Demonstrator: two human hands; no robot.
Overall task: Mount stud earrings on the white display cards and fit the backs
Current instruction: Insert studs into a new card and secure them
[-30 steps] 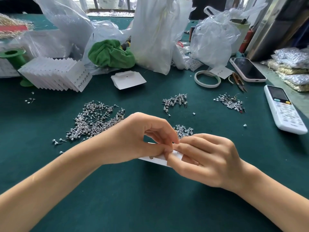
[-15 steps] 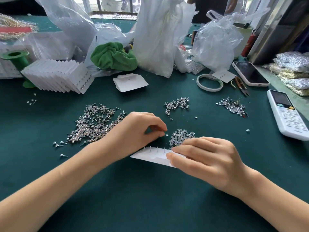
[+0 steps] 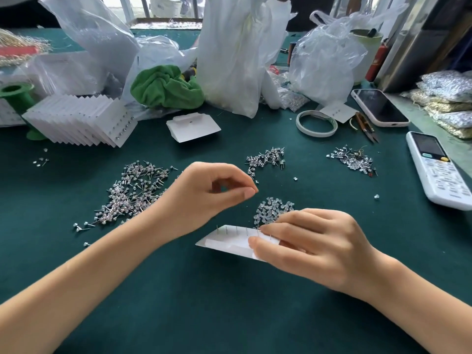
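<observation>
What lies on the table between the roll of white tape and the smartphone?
In the head view, a small white card lies between the tape roll and the smartphone, with small snips beside it.

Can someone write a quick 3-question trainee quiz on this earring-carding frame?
1. True or false: the right hand holds the white card with stud posts sticking up from it.
2. The small pile of clear backs lies: A) next to the right hand's fingers, B) beside the tape roll, C) on the green cloth.
3. What lies on the far side of the left hand, towards the stacked cards?

Key: 1 true; 2 A; 3 the big pile of loose studs.
</observation>
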